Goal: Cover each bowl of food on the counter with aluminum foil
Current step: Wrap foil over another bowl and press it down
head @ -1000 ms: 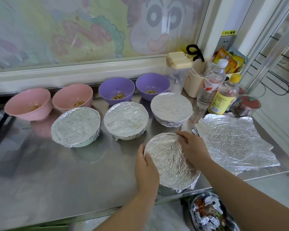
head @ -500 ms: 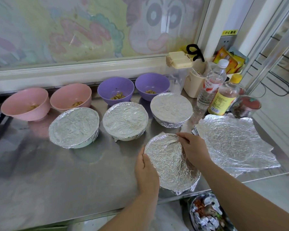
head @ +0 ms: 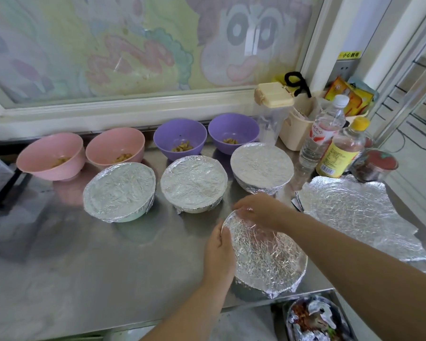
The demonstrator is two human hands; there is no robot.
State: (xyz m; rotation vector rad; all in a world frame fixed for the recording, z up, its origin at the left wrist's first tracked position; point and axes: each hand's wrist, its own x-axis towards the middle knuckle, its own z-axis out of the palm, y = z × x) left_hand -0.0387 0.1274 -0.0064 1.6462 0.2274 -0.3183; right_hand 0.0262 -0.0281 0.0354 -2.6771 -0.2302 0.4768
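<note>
Steel counter (head: 84,279) holds a loose foil sheet (head: 354,212) at right and, near its front edge, a foil-covered bowl (head: 266,259). The left hand (head: 219,252) cups the bowl's left rim. The right hand (head: 258,210) curls its fingers over the far rim, gripping it.

Counter (head: 84,267): stainless steel, brushed finish, dull sheen, reflections blurred. Foil on near bowl (head: 266,254): thin metal, heavily crinkled, bright and glossy. Foil on three farther bowls (head: 119,190) (head: 193,184) (head: 262,166): flatter, finely creased, softer shine. Loose foil sheets (head: 354,212): wrinkled, edges ragged. Pink bowls (head: 51,156) (head: 115,146) and purple bowls (head: 180,136) (head: 233,130): plastic, smooth, matt. Two bottles (head: 322,134) (head: 342,151): clear plastic, glossy, printed labels.
</note>
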